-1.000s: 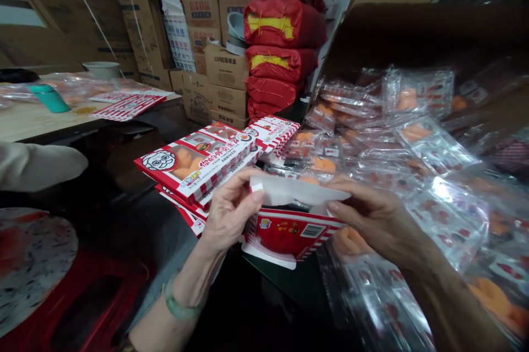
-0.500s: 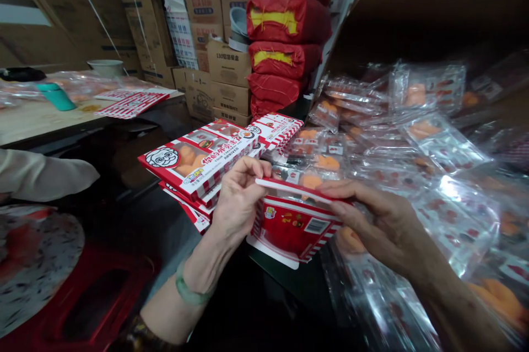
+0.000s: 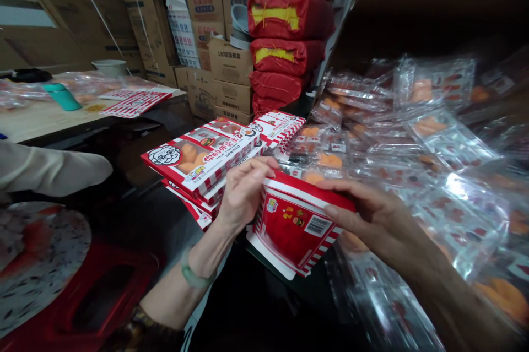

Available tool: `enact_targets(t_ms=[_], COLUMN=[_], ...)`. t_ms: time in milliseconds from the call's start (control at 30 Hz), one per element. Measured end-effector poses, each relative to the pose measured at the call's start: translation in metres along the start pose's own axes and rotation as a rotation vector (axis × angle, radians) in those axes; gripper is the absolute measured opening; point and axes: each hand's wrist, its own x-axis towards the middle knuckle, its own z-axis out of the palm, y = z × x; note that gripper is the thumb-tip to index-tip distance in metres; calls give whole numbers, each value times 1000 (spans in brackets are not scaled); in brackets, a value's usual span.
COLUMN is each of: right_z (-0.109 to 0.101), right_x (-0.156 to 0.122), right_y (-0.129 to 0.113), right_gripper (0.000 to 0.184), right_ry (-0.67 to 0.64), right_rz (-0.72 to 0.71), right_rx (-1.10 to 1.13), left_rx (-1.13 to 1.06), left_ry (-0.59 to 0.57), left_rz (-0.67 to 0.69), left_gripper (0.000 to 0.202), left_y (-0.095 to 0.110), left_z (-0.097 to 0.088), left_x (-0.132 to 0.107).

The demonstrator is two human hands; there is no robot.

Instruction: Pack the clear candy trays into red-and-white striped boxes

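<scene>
A red and white printed cardboard box (image 3: 295, 225) is held tilted between both hands, its barcode side towards me. My left hand (image 3: 243, 192), below which a green bangle circles the wrist, pinches the box's upper left corner. My right hand (image 3: 372, 214) grips the upper right edge, thumb on the near side and fingers over the red top flap. A white flap hangs from the box's lower edge. Just left of my left hand lies a stack of similar boxes (image 3: 198, 156), the top one showing orange pieces through its window. What is inside the held box is hidden.
Clear plastic packs with orange pieces (image 3: 438, 164) are heaped on the right. Red bags (image 3: 289, 16) and cartons (image 3: 229, 65) are stacked behind. A wooden table (image 3: 25, 120) bears a teal cup (image 3: 61, 97). Another person's sleeve (image 3: 61, 170) reaches in above a red stool (image 3: 115, 286).
The box's top, with a gap showing half a second ago, is now covered by the red flap folded over it. Both hands stay at the box's upper corners.
</scene>
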Motion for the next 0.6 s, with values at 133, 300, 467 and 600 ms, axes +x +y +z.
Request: enact_targets(t_ms=[133,300,467,600], right_z=[9,20,10,13], right_x=[-11,-15,-2,11], right_y=[9,9,-9,8], right_gripper=[32,30,22,20], right_ry=[52,129,178,282], right_rz=[-40,-12,-180,-199], right_rx=[-157,-145,-89,-42], left_rx=[188,225,343,361], left_ry=[-75,20,-9,-91], left_rz=[-41,-2,302,398], left_gripper=[25,15,14,9], left_y=[-10,-18,0,-9], left_z=[-2,-1,13,10], left_x=[-6,-23,-6,20])
